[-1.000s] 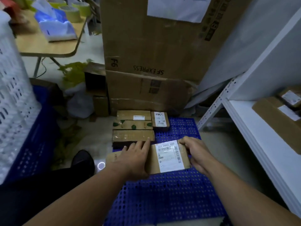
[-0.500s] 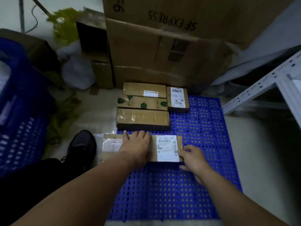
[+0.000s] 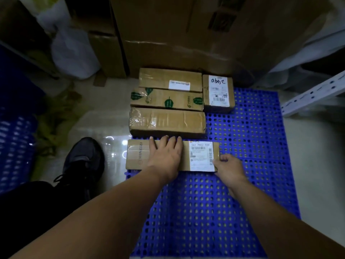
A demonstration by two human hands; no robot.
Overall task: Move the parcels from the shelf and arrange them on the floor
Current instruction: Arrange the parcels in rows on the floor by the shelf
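A long cardboard parcel with a white label [image 3: 200,156] lies flat on the blue perforated floor mat [image 3: 242,143]. My left hand [image 3: 165,156] rests flat on its top, fingers straight and reaching its far edge. My right hand [image 3: 226,169] touches the parcel's right end, thumb on the label corner, fingers curled at the side. Just beyond lie three long parcels in a column: a taped one [image 3: 167,122], one with green tape marks [image 3: 166,99], and one with a small label [image 3: 169,79]. A small labelled box [image 3: 218,93] sits to their right.
Large cardboard boxes [image 3: 177,34] stand behind the parcels. A white shelf post [image 3: 313,94] slants in at right. My black shoe [image 3: 82,161] is on the shiny floor left of the mat, with a blue crate [image 3: 15,146] and a plastic bag [image 3: 72,53] further left.
The labelled parcel has come down from mid-air onto the mat, in line below the taped parcel. My head has tilted down, so the shelf and table have left the view.
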